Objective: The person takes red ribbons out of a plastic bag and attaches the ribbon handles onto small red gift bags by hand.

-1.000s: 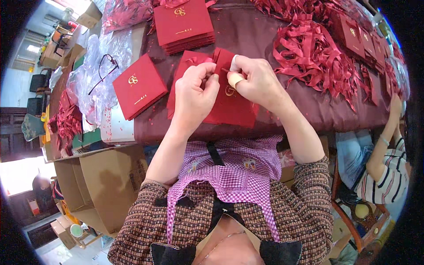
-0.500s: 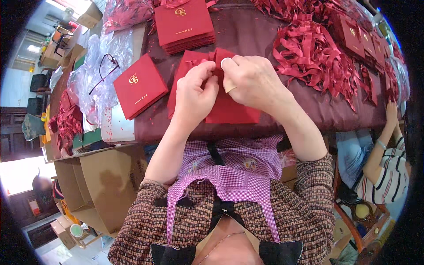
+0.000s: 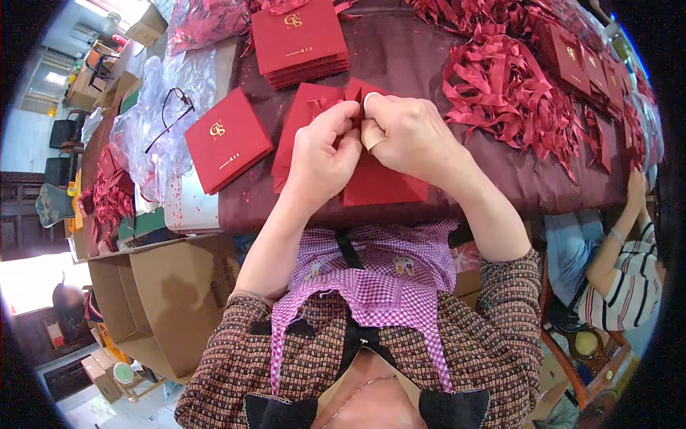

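Two red paper bags or sleeves lie in front of me, one [image 3: 386, 189] under my hands and another [image 3: 304, 104] partly beneath it at the left. Above the nearer one, my left hand [image 3: 325, 150] is closed, thumb and forefinger pinched at its upper part. My right hand [image 3: 411, 132] pinches close beside it, fingertips almost touching the left ones. A white cover sits on one right fingertip and a beige band wraps another finger. The pinched spot is mostly hidden by my fingers. A red bag with gold print [image 3: 229, 139] rests at the left.
A stack of red bags [image 3: 300, 39] stands beyond my hands. Red ribbons [image 3: 493, 93] are heaped at the right. Glasses [image 3: 171, 118] lie on clear plastic [image 3: 150, 93] at the left. An open cardboard box [image 3: 171, 300] is below the table edge. Another person's arm [image 3: 622, 222] shows at far right.
Both hands have shifted slightly to the right, and the red bag under them has slid right and a little nearer. More of the bag behind shows. The fingers stay pinched.
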`<state>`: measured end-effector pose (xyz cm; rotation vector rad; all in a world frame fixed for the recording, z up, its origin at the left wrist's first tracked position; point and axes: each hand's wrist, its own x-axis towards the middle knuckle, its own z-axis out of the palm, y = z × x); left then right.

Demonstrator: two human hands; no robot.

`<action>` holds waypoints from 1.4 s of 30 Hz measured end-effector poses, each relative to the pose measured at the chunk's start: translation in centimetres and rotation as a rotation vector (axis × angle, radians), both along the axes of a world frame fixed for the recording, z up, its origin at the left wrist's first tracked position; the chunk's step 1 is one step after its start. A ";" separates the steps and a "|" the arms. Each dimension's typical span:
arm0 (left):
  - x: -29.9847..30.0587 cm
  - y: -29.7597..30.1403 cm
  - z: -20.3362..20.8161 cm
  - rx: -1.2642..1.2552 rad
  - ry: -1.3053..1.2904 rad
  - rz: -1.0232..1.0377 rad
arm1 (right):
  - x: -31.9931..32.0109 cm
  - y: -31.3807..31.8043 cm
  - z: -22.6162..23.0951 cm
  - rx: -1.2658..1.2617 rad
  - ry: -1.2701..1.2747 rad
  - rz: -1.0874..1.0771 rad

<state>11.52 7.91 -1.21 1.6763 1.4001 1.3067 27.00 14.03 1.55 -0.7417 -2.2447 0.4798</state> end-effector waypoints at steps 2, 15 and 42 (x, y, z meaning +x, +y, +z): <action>-0.2 0.0 0.2 -0.007 -0.073 -0.036 | 0.4 0.1 0.2 0.022 -0.013 0.002; -1.4 1.0 0.0 0.103 0.029 -0.105 | 3.3 1.5 1.7 -0.375 -0.011 0.212; -3.4 0.0 2.4 0.289 0.303 0.248 | 3.4 5.1 -0.4 -0.281 0.082 0.198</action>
